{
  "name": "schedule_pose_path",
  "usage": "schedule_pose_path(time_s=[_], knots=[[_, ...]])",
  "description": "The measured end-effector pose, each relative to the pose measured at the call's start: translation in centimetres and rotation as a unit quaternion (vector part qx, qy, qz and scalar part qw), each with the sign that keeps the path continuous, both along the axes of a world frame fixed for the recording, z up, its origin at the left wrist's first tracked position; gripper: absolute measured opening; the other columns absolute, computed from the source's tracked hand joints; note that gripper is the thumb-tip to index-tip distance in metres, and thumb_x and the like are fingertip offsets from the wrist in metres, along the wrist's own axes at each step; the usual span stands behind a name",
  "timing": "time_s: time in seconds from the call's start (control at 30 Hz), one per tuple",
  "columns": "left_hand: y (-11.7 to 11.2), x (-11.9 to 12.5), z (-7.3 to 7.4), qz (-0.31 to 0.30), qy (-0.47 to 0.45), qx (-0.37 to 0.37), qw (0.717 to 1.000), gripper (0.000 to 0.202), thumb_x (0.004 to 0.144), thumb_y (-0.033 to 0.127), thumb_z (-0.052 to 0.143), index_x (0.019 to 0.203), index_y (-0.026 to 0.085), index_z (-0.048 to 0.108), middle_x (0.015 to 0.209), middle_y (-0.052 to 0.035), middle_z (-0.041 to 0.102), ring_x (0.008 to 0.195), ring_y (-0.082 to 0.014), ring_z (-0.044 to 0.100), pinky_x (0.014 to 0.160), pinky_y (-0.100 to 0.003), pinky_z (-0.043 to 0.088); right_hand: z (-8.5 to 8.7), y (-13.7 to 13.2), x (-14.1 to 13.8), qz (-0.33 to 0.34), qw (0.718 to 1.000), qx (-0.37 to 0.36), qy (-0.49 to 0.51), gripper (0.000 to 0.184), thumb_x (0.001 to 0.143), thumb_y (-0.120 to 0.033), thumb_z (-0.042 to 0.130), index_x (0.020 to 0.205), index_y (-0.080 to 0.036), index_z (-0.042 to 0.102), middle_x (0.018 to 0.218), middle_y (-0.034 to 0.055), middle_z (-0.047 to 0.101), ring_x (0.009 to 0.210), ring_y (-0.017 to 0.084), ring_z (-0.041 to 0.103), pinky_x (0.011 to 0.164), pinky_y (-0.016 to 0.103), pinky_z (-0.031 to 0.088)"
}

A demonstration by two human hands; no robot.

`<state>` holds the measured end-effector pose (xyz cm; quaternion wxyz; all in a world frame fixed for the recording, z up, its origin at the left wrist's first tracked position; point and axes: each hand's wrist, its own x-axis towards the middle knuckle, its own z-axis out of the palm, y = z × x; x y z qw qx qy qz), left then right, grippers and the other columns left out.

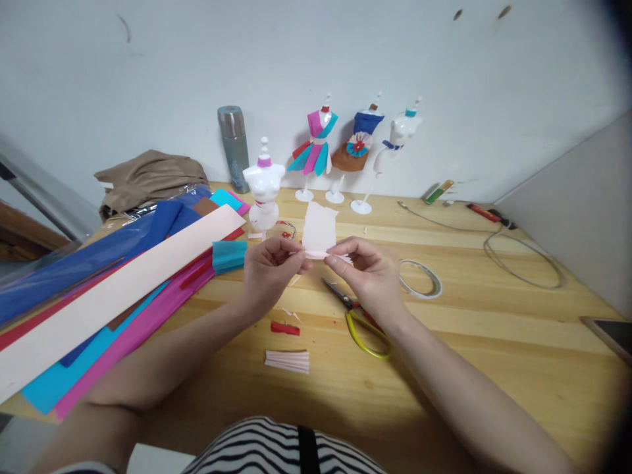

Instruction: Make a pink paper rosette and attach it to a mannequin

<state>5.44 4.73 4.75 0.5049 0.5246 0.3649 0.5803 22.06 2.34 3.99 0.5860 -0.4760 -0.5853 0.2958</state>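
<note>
A pale pink piece of crepe paper (319, 227) is stretched between my hands, its near edge gathered into narrow folds and its broad part standing up beyond my fingers. My left hand (276, 263) pinches one end of the folds, while my right hand (365, 263) pinches the other with thumb and forefinger. Yellow-handled scissors (364, 336) lie on the table, partly under my right wrist. Nearer to me rests a pleated pale pink strip (287, 361), with a small red paper piece (285, 328) just beyond it.
Long coloured paper strips (123, 289) cover the left side. A bare white mannequin (264, 184) stands before a flask (234, 148); three more mannequins (316, 148) line the wall. A tape roll (419, 279), a cable (494, 257) and a green-and-orange tool (439, 191) lie on the right.
</note>
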Motion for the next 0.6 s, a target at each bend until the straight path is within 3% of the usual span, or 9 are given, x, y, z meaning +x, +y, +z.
schedule_pose_path(time_s=[0.23,0.43,0.5,0.6], knots=[[0.22,-0.06,-0.33,-0.008,0.023,0.032,0.999,0.009,0.068,0.011,0.070,0.068,0.017,0.063,0.058,-0.0005,0.071,0.055,-0.0127,0.070,0.053,-0.019,0.056,0.38,-0.04,0.00,0.011,0.999,-0.042,0.031,0.009,0.074,-0.027,0.075,0.072,-0.026,0.067,0.072,0.0003,0.070,0.065,0.018,0.062,0.065,0.035,0.050],[0.33,-0.34,-0.45,-0.044,0.025,0.042,0.998,0.008,0.074,0.015,0.069,0.074,0.016,0.061,0.072,-0.0035,0.074,0.065,-0.0130,0.072,0.062,-0.021,0.058,0.44,-0.01,0.08,0.009,0.997,-0.060,0.052,0.010,0.072,-0.027,0.076,0.069,-0.025,0.067,0.069,0.0000,0.069,0.062,0.017,0.059,0.062,0.033,0.047],[0.48,-0.46,-0.62,-0.069,0.017,0.038,0.997,0.009,0.078,0.019,0.069,0.083,0.016,0.061,0.069,-0.0012,0.071,0.064,-0.0124,0.072,0.062,-0.021,0.057,0.53,-0.02,0.01,0.007,0.996,-0.065,0.060,0.010,0.071,-0.027,0.076,0.068,-0.025,0.067,0.068,-0.0003,0.068,0.061,0.016,0.058,0.060,0.032,0.046],[0.73,-0.55,-0.99,-0.123,0.007,0.040,0.992,0.036,0.074,0.020,0.074,0.107,0.019,0.059,0.071,0.0026,0.070,0.063,-0.0114,0.069,0.059,-0.020,0.056,0.73,-0.07,-0.09,0.007,0.996,-0.062,0.066,0.009,0.070,-0.026,0.076,0.068,-0.024,0.067,0.069,-0.0004,0.068,0.062,0.015,0.058,0.062,0.031,0.045]])
